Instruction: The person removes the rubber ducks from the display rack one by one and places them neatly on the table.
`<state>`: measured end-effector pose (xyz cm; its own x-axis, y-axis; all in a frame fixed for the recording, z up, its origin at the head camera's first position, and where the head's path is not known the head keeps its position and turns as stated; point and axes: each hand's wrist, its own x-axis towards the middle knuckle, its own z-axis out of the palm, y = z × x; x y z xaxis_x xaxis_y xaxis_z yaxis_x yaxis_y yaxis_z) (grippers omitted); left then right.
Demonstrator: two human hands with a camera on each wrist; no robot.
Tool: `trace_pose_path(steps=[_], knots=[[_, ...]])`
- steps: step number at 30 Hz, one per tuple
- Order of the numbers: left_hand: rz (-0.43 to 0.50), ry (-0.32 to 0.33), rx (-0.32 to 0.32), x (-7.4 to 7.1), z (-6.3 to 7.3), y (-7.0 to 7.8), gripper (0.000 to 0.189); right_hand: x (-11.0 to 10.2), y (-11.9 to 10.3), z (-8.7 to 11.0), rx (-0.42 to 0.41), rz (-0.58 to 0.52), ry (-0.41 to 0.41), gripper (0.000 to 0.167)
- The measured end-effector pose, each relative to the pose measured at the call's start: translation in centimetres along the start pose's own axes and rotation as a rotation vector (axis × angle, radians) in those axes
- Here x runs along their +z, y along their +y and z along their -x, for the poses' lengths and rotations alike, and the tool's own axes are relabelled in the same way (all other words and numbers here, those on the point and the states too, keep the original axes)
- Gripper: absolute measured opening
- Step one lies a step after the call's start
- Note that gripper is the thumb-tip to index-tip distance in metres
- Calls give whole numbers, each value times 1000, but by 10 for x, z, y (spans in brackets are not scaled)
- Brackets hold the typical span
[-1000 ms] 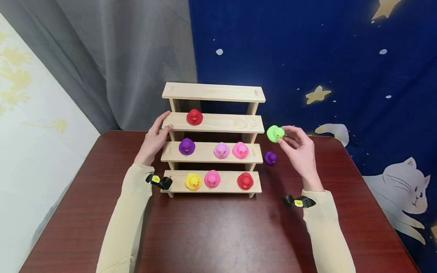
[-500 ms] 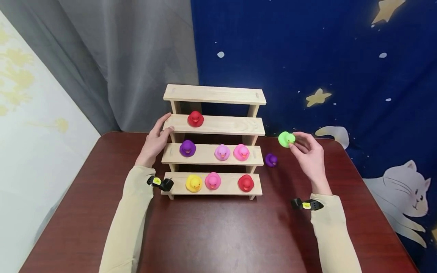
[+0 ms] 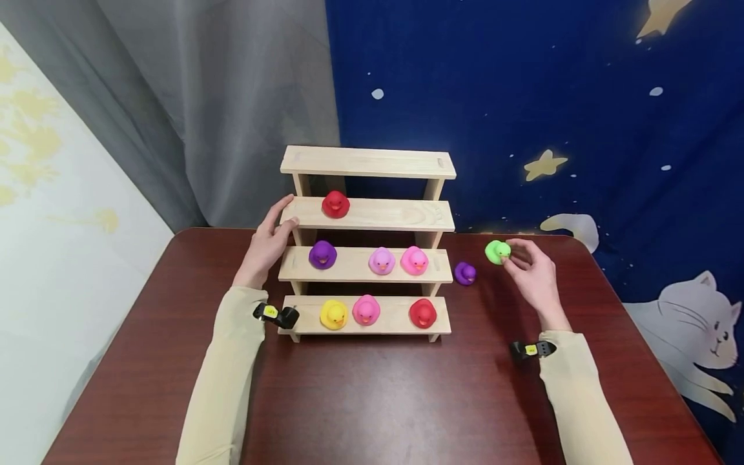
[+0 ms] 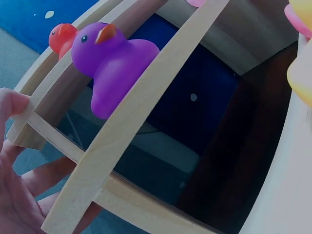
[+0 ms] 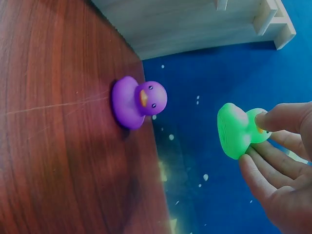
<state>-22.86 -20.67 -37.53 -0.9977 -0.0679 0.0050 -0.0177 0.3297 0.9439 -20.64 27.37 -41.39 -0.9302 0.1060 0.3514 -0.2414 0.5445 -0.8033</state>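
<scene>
My right hand (image 3: 533, 270) pinches a green rubber duck (image 3: 497, 252) by its head, in the air to the right of the wooden tiered shelf (image 3: 372, 161). In the right wrist view the thumb presses the green duck's (image 5: 233, 129) head and the fingers lie beneath. A purple rubber duck (image 3: 465, 273) sits on the table just left of that hand. My left hand (image 3: 267, 245) grips the left end of the shelf's second board from the top. In the left wrist view the thumb lies on the board's end, with fingers partly hidden behind the frame.
A red duck (image 3: 335, 205) sits on the second board from the top. Below it are purple (image 3: 322, 255), lilac (image 3: 382, 261) and pink (image 3: 414, 260) ducks. Yellow (image 3: 334, 314), pink (image 3: 366, 310) and red (image 3: 423, 313) ducks occupy the lowest board. Curtains (image 3: 250, 116) hang behind the table (image 3: 360, 400).
My right hand has carried the green duck right and downward, away from the shelf. The left hand keeps its grip on the board. The head view has shifted slightly.
</scene>
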Motion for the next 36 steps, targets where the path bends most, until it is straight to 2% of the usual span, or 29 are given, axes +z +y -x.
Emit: trace_pose_path(steps=[4,12,22,36], knots=[[2,3,-2,0,1,2,52,-1,7,2,24,12,-9,37],[15,7,-6,0,1,2,52,5,22,6,81,-1,-95,39],[-5,15,-6,0,1,0,51,17,41,10,85,-29,-105,36],[-10,22,-4,2,0,3,51,21,56,13,126,17,-163,36]])
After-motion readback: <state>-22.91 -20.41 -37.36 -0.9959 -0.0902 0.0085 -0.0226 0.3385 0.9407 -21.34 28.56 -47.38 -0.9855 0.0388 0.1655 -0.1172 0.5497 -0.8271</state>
